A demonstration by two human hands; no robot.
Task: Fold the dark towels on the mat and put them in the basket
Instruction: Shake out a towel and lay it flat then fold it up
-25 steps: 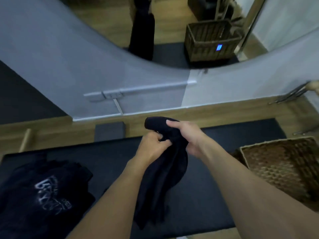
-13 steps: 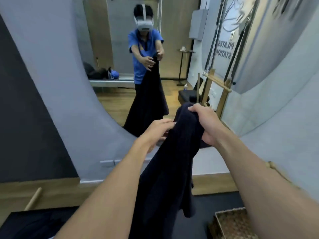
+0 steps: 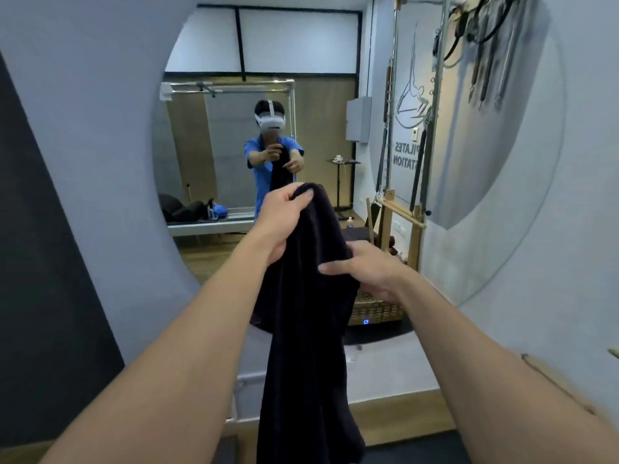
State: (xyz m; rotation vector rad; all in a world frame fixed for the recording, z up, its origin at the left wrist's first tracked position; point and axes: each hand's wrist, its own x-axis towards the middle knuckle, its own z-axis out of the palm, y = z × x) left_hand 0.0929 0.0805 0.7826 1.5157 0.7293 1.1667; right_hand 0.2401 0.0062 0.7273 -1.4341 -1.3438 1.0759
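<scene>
A dark towel (image 3: 308, 333) hangs in front of me, bunched lengthwise and reaching down to the bottom of the view. My left hand (image 3: 281, 216) grips its top end, raised high. My right hand (image 3: 365, 269) holds the towel lower down on its right side, fingers pressed across the cloth. The dark mat (image 3: 432, 445) shows only as a strip at the bottom right. The basket itself is out of view; only its reflection (image 3: 378, 308) appears in the mirror.
A large round mirror (image 3: 201, 182) on the grey wall ahead reflects a person in a blue shirt with a headset, pilates equipment and a wooden floor. A wooden skirting strip (image 3: 398, 413) runs along the wall's base.
The view has tilted up from the mat to the mirror. Both hands have lifted the towel high; the left hand now holds the top and the right hand has slid lower.
</scene>
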